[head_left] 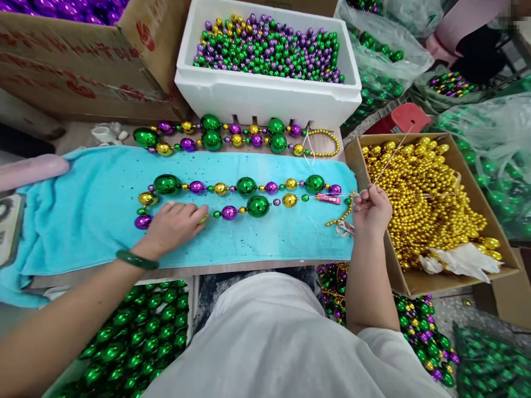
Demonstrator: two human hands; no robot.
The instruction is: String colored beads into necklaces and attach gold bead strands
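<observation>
Operator A: Which step is in hand?

Operator B: I judge it to be threading. The bead strand (258, 207) lies in a hairpin on the turquoise towel (265, 243), open end toward the right hand (372, 209).

Operator A: Report the fingers.

Operator B: On my remote feed, those of the left hand (176, 224) lie close together over the lower row; I cannot tell whether they grip a bead. Those of the right pinch a thin cord (346, 194), near the gold bead chain (348, 211).

Operator A: Next move?

Operator B: I judge that it calls for steady left-hand restraint and even right-hand tension, clear of the pink label (329, 199).
</observation>
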